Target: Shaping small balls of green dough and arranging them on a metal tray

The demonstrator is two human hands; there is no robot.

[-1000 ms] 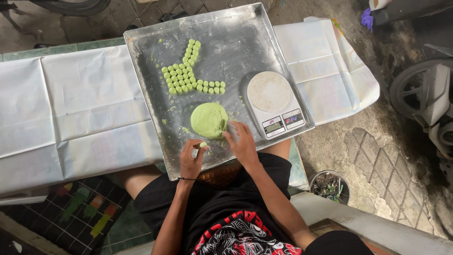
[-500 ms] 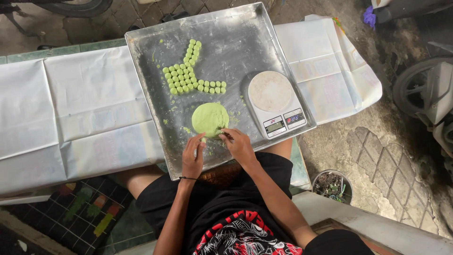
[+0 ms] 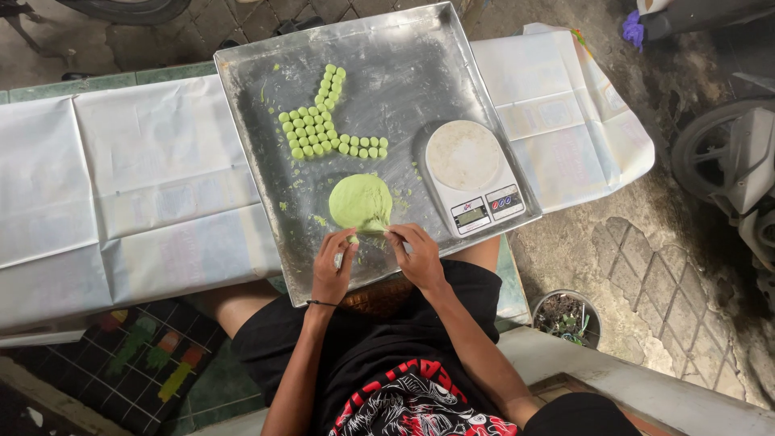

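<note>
Left hand (image 3: 333,270): I see its fingertips pinching a small bit of dough at the near edge of the green dough lump (image 3: 361,203).
Right hand (image 3: 417,257): fingers nipped onto that lump's near edge (hands just apart).
Dough lump: on the metal tray (image 3: 242,89), near side.
Small green balls (image 3: 323,121): beyond the lump, in rows.
Kitchen scale (image 3: 472,173): just right of the lump.
White cloth (image 3: 121,194): under the tray.

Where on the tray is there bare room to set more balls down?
The tray's left strip beside the balls and its top right above the scale are bare. It is crowded near the dough and both hands.
</note>
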